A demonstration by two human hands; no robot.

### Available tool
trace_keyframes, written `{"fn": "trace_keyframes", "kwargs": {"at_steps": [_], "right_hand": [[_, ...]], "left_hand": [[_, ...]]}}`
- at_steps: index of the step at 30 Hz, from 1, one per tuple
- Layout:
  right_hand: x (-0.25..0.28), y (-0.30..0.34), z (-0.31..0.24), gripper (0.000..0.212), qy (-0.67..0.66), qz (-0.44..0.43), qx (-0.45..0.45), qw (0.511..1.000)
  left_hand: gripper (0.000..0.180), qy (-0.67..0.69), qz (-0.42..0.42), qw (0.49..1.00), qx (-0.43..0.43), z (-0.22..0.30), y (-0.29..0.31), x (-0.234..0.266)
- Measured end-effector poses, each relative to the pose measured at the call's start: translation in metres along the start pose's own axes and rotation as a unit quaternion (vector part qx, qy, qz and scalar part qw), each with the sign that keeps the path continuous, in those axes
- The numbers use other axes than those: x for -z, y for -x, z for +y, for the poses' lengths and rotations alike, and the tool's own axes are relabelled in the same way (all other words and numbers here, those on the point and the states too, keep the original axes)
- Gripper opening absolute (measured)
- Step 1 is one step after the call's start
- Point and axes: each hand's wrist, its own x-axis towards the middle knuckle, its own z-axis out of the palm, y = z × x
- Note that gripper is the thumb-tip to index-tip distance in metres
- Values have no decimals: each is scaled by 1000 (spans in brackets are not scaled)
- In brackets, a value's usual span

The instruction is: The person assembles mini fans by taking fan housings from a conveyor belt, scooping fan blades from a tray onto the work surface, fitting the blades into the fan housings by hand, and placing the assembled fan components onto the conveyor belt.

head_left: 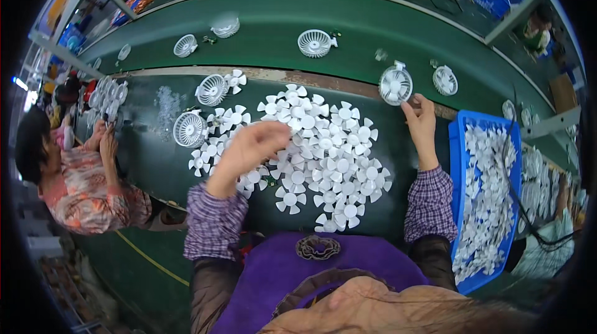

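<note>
Left hand (256,143) half-curled, contents hidden; right hand (421,124) part-open at fan housing (395,85), grip unclear. If loosely pinched, fan housing may be dropped.

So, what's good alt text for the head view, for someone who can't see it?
A person's right hand is at a round white fan cage near the edge of a green belt; the blurred left hand is over a heap of white fan blades on a table. A blue bin of more blades stands at right.
</note>
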Motion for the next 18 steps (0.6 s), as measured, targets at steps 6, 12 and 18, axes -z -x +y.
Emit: {"fn": "trace_keyframes", "kwargs": {"at_steps": [6,12,18], "right_hand": [[1,23,16,15,115,59,83,988],[-6,25,23,10,174,60,147,972],[-10,30,16,10,168,41,170,970]], "left_hand": [[32,-70,141,988,-4,53,-76,60],[48,-163,89,981,65,40,-227,58],[28,-350,264,897,-57,-29,-332,16]]}}
